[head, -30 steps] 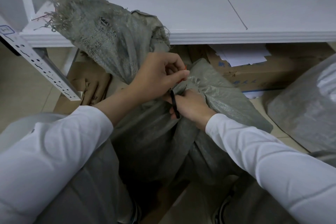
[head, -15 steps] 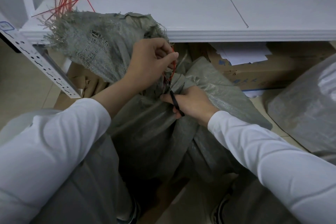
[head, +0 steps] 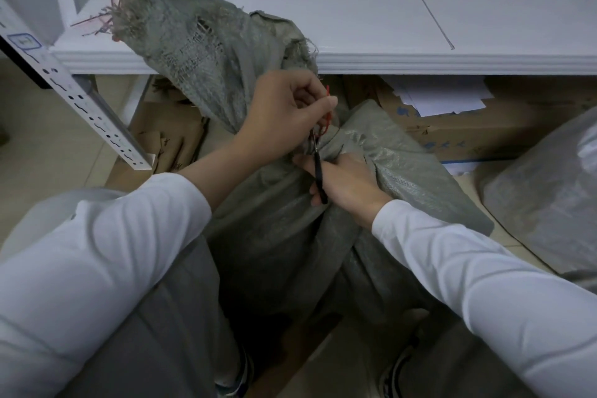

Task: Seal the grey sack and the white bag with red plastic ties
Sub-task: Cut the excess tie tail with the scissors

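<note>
The grey sack (head: 274,236) stands on the floor between the person's knees and fills the middle of the view. Its neck is gathered into a tight bunch at the centre. Above the bunch the loose, frayed mouth flops toward 11 o'clock and lies over the front edge of a white shelf (head: 355,10).

The left hand (head: 284,113) comes in from 9 o'clock. Its thumb and forefinger pinch a thin red tie (head: 328,119) that runs down to the gathered neck, and the other fingers (head: 300,87) are curled in. The right hand (head: 347,186) comes in from 4 o'clock and rests against the sack just below the bunch. Its fingers are clenched around a slim black-handled tool (head: 318,178) whose metal tip points up at the tie. What kind of tool it is cannot be told.

At 11 o'clock, spare red ties (head: 93,22) lie on the shelf, half hidden by the frayed mouth. At 9 o'clock a slotted shelf upright (head: 97,116) carries a blue-bordered label (head: 24,41), too blurred to read. Under the shelf at 2 o'clock, a cardboard box (head: 468,132) holds white papers (head: 445,97). The blue print on its side is illegible. A second grey sack (head: 542,203) sits at 3 o'clock.
</note>
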A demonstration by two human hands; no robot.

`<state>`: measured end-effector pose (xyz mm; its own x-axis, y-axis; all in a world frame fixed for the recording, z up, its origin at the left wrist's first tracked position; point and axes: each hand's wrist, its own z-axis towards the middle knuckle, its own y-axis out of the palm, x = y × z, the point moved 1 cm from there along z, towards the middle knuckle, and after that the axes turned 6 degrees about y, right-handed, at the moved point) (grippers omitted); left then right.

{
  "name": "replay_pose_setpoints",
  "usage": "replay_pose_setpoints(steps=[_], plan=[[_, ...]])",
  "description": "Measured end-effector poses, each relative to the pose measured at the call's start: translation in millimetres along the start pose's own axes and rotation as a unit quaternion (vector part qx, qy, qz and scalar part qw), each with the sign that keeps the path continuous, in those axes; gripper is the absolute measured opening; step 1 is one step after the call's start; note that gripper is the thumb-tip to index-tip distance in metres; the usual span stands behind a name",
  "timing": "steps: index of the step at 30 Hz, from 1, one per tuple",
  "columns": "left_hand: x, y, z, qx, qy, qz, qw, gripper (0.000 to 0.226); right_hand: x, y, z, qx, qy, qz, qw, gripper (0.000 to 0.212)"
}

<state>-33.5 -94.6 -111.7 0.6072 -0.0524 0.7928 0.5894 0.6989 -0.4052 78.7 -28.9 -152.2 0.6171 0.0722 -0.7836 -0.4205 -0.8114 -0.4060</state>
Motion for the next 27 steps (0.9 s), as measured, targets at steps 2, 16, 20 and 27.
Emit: replay_pose_setpoints(steps=[2,16,20,27], plan=[[-2.2,-3.3,3.1,0.021,-0.024,-0.007,0.999,0.016,2.2,1.9,1.7,0.005,0.008,-0.003,1.000,0.041],[-9.0,-0.2,5.7,0.070,-0.118,-0.067,0.988,0.021,9.1,-6.2,8.2,-0.003,0.014,0.010,1.000,0.048],[-1.9,13.2,-5.2,0.030,-0.079,-0.057,0.995,0.021,5.9,-8.4,8.3,-0.011,0.037,0.004,0.999,0.052],[-17.6,-1.1,5.1,0.090,-0.124,-0.056,0.987,0.016,7.1,2.7,8.7,0.004,0.023,0.021,0.999,0.054]])
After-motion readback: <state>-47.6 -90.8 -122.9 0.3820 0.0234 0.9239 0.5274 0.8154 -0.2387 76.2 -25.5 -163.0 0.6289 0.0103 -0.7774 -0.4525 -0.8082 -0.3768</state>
